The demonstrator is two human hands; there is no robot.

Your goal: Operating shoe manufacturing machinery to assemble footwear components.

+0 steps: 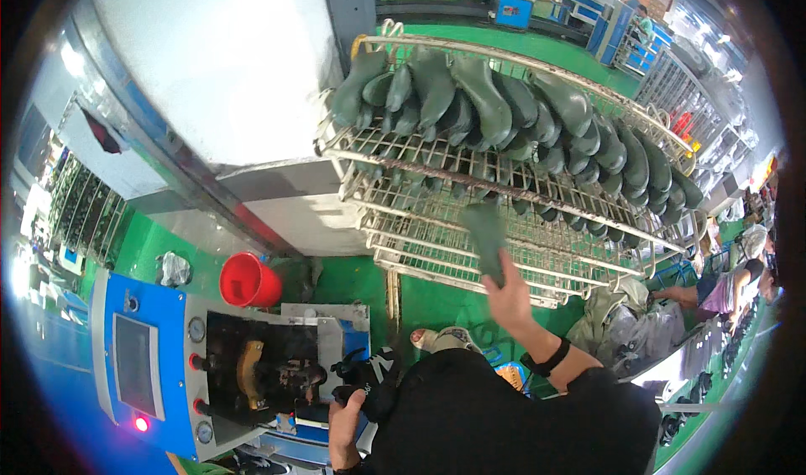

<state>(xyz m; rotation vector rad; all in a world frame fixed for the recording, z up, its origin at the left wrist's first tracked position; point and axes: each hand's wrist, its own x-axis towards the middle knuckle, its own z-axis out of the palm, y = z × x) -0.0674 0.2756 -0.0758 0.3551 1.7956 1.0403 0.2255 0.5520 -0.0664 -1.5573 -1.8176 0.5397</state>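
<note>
My right hand (508, 297) is closed around the lower end of a dark green foot-shaped piece, which looks like a shoe last (484, 233). Motion blurs it, and it is held up in front of the wire rack (470, 166). On the rack's top shelf, many similar green shoe lasts (483, 97) lean close together in rows. Down beside the machine, my left hand (346, 425) grips a black shoe (376, 381) with a white mark on its side. Part of that shoe is hidden behind my hand and my black shirt.
A blue machine (191, 383) with a screen, gauges and an open dark cavity stands at the left. Behind it, a red bucket (250, 280) sits on the green floor. Plastic-wrapped bags (642, 332) lie to the right, with another person (730, 294) beyond them.
</note>
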